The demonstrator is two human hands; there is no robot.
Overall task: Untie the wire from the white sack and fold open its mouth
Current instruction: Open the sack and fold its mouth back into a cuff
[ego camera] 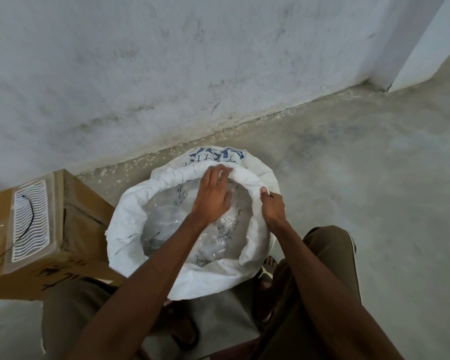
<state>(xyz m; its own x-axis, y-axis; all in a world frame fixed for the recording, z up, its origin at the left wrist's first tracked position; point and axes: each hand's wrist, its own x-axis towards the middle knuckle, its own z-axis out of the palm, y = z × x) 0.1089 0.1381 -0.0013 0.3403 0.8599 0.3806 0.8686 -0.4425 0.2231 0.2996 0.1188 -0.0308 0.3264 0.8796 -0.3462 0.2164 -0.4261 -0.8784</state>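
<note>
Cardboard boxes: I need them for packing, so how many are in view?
1: a cardboard box on the floor against the wall, left of the white sack. The frame's edge crops it; others may lie beyond.

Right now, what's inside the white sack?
Inside the white sack: crumpled clear plastic packaging with dark print. The left hand and forearm cover the middle; anything beneath the plastic is hidden.
</note>
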